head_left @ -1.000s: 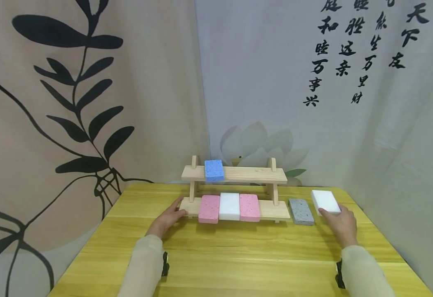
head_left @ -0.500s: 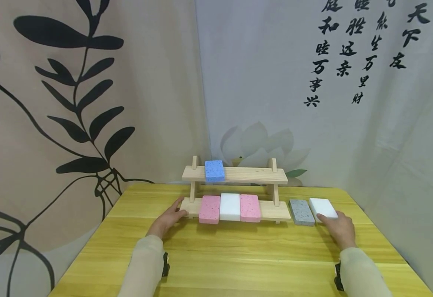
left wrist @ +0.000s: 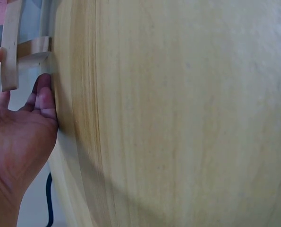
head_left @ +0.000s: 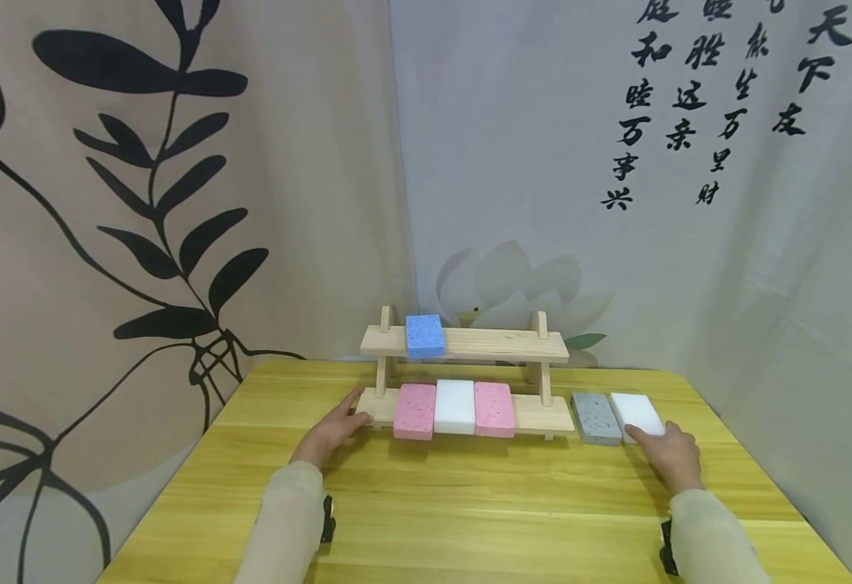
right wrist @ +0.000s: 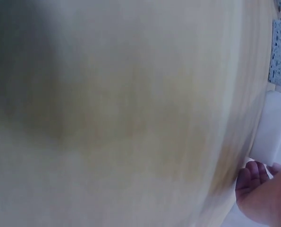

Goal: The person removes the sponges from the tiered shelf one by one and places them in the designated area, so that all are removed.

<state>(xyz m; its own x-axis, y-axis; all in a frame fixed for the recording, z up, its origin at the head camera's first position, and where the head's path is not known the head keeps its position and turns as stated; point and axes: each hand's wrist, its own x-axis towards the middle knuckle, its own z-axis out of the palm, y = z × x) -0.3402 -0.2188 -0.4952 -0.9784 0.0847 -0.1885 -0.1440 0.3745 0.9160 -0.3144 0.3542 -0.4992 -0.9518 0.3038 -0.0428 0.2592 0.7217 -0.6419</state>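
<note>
Rack (head_left: 499, 344), two pale wooden shelves on uprights, stands toward the far side of the table (head_left: 492, 503). It should be stiff and fairly light, so a bump might slide it; a board end or an upright looks the surest place to hold. The left hand (head_left: 329, 431) grips the left end of the lower shelf, the board between its digits. The right hand (head_left: 669, 458) is narrowed round a white block (head_left: 634, 412), thumb at the near left, fingers at the right side. That block looks flat on the table, right of the rack and just beside a grey block (head_left: 596, 419); whether the two touch I cannot tell.

All the blocks look like sponges of much the same size. I judge them light, soft and hard to break, the plain white foam perhaps easiest to dent or tear. A gentle pinch across the narrow width should do; a hard squeeze would likely bow them, and slipping seems a small worry if they are dry. On the lower shelf sit a left pink block (head_left: 415, 412), a middle white block (head_left: 454, 407) and a right pink block (head_left: 494, 410), side by side, their near ends seeming to jut past the edge. A blue block (head_left: 424, 337) sits alone toward the upper shelf's left end
</note>
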